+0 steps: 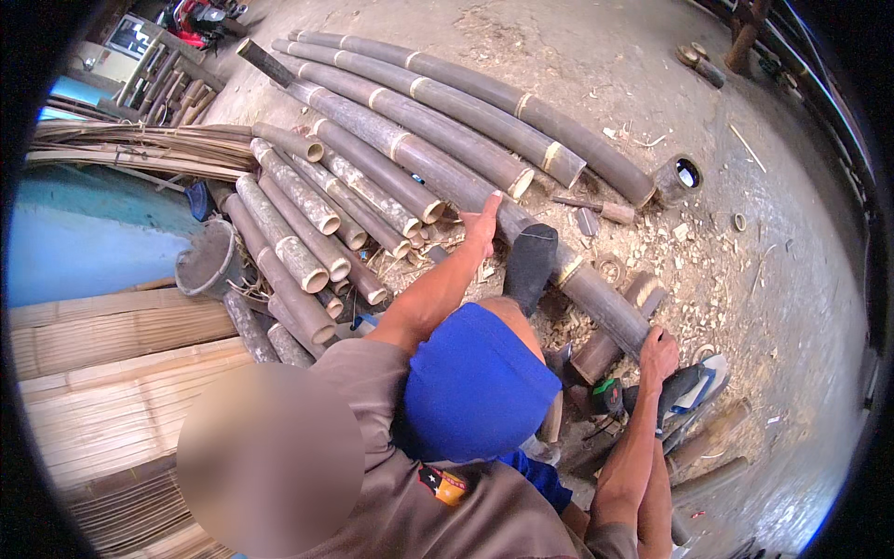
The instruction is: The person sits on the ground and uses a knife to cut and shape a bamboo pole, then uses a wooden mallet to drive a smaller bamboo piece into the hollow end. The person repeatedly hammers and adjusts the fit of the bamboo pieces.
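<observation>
A long grey-brown bamboo pole (pixel 596 303) runs diagonally in front of me, from the far left to the near right. My left hand (pixel 480 226) grips it around the middle, thumb laid over the top. At its near right end my right hand (pixel 659 354) is closed around the rim; what its fingertips touch is hidden. Between my hands, my foot in a dark sock (pixel 532 265) presses down on the pole. Shorter bamboo pieces (pixel 622 326) lie under the near end. A knife with a wooden handle (pixel 615 212) rests on the floor beyond the pole.
Long bamboo poles (pixel 484 88) lie beyond; cut bamboo tubes (pixel 289 191) are stacked at left beside a grey bucket (pixel 207 259). Wood chips (pixel 689 252) litter the floor. A metal can (pixel 677 179) stands past the pole ends. Woven bamboo panels (pixel 130 373) are at near left.
</observation>
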